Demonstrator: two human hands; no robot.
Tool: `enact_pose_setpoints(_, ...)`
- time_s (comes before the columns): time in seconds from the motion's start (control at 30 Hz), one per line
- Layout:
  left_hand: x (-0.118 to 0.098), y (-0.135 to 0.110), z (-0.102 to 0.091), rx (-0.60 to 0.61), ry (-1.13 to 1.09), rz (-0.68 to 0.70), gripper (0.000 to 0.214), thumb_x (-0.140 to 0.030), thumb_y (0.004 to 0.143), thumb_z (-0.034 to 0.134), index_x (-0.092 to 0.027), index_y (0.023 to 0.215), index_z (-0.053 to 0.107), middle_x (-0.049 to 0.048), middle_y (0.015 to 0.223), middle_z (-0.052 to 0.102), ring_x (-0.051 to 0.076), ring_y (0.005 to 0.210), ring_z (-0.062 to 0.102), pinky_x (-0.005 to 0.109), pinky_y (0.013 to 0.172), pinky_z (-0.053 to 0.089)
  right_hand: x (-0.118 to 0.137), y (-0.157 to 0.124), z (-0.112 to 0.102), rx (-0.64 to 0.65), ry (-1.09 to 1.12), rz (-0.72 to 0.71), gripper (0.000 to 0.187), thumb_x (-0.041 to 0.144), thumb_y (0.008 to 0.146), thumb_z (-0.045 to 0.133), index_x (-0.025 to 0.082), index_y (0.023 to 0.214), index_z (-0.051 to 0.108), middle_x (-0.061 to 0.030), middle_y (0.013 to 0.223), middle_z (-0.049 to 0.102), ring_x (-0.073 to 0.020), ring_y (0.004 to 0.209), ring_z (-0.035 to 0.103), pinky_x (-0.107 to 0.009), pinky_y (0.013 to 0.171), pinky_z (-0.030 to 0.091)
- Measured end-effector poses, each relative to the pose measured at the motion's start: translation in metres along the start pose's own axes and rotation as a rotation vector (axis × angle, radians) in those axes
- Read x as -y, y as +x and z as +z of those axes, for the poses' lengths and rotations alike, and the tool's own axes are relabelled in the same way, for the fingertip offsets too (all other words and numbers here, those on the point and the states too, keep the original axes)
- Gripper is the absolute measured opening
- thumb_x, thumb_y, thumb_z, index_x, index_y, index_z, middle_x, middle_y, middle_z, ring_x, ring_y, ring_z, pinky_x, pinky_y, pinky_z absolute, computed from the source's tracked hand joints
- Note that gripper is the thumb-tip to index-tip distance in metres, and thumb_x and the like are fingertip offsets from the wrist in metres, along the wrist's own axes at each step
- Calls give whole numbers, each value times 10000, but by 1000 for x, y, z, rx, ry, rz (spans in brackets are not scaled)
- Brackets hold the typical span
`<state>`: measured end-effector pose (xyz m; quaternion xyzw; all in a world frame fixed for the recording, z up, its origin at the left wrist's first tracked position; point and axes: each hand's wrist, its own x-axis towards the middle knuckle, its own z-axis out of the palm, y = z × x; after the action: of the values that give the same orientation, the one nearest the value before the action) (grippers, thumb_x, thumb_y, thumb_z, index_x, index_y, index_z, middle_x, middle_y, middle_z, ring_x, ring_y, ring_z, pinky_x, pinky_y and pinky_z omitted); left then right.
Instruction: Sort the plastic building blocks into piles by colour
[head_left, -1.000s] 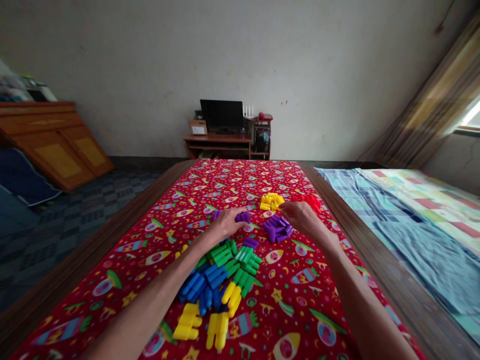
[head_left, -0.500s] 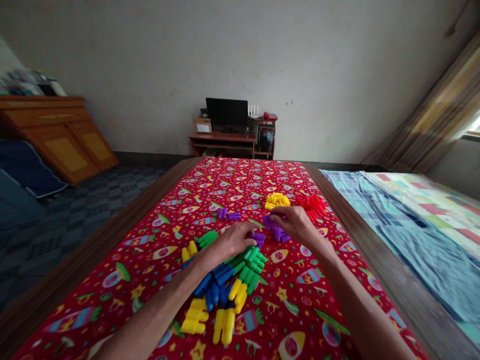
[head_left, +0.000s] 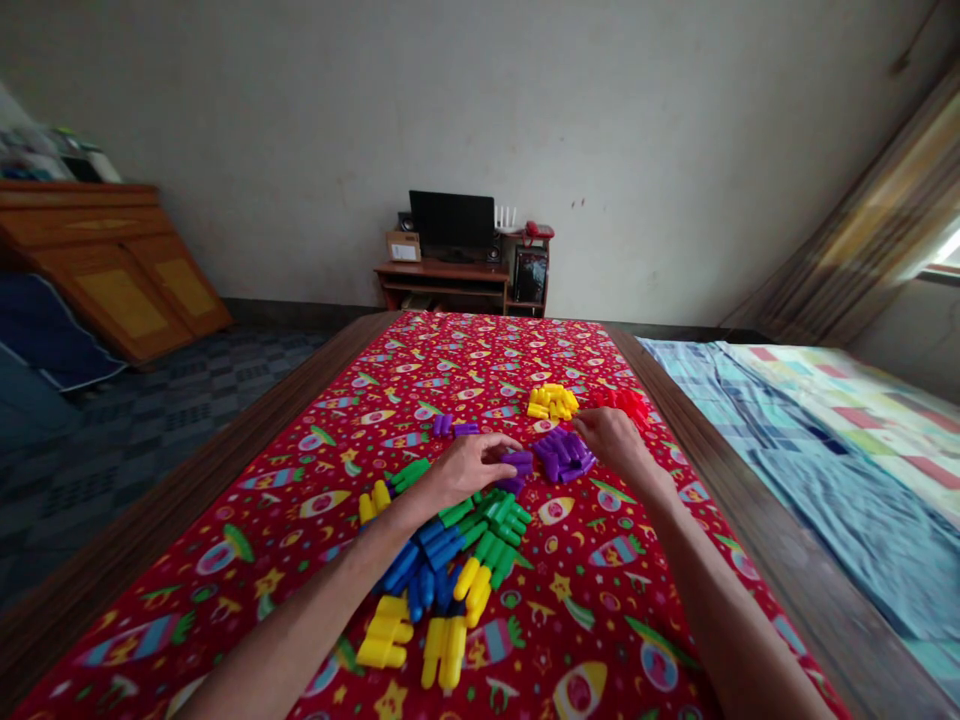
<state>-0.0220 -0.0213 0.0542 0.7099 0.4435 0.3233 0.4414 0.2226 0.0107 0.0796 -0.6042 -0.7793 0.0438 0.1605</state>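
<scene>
Your left hand (head_left: 466,468) reaches across the mixed pile, its fingers drawn narrow around a purple building block (head_left: 520,461), with thumb and fingertips apparently on opposite sides so that its ribbed body sits in a pinch. The block is at the far end of the green building blocks (head_left: 501,514), toward the middle of the bench (head_left: 757,480), just left of the purple heap (head_left: 564,457); that short gap probably makes the left hand the handier one for it. Your right hand (head_left: 616,440) hangs beside that heap, toward the bench's right edge, its fingers bunched close together; whether they hold anything, you cannot tell from here. The yellow heap (head_left: 553,402) lies farther toward the far edge and the red heap (head_left: 631,403) nearer the right edge, partly hidden by your right hand; keeping each colour apart seems to be why gaps of red patterned tablecloth (head_left: 450,350) show between them. Two loose purple blocks (head_left: 454,427) lie past your left hand, while blue building blocks (head_left: 426,580) and yellow building blocks (head_left: 384,635) remain toward the near edge, jumbled against the green.
</scene>
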Motion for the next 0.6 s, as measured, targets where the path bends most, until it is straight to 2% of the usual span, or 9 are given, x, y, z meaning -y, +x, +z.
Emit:
enact_pose_setpoints(0.07,0,1,-1,-11,-81,-26,394,-247,708,688,-145,1087,656,29,882,708,177,797,662,278,715,530,5,-3,-5,-95,61,-24,302,266,908,446,165,809,713,-91,771,705,-183,739,632,-232,610,370)
enact_pose_setpoints(0.13,-1,1,0,-48,-130,-46,428,-245,703,693,-146,1116,638,26,857,692,171,760,655,264,666,522,16,-6,-11,-101,175,-85,303,271,915,450,166,817,717,-78,772,707,-189,756,638,-232,636,389)
enact_pose_setpoints(0.27,-7,-2,6,-99,-179,-16,466,-198,710,679,-160,1168,600,28,868,685,167,760,656,244,639,514,45,-13,-16,177,417,-325,233,275,895,511,181,900,725,-9,744,700,-143,667,609,-209,598,386)
enact_pose_setpoints(0.37,-10,-3,8,-93,-127,34,454,-193,745,656,-161,1192,579,42,906,695,179,799,670,261,673,536,52,-13,-15,255,418,-370,199,194,847,549,180,938,725,7,708,688,-120,638,584,-197,582,371)
enact_pose_setpoints(0.43,-9,-1,2,-118,8,103,372,-212,791,630,-165,1158,600,55,945,702,193,862,674,295,758,551,44,-11,-15,242,350,-339,192,169,833,548,171,898,729,2,691,684,-121,643,580,-199,586,369)
enact_pose_setpoints(0.53,4,3,-17,-273,400,217,267,-209,852,563,-183,1106,641,78,1071,683,221,1033,633,370,956,491,22,-8,-21,287,269,-270,187,149,809,563,170,882,734,-17,739,705,-131,662,598,-208,596,387)
enact_pose_setpoints(0.6,21,5,-34,-349,646,189,305,-184,854,546,-170,1146,634,107,1187,639,250,1154,573,412,1045,422,10,-7,-27,343,233,-221,212,131,793,575,181,921,737,-33,798,720,-140,688,618,-215,604,403)
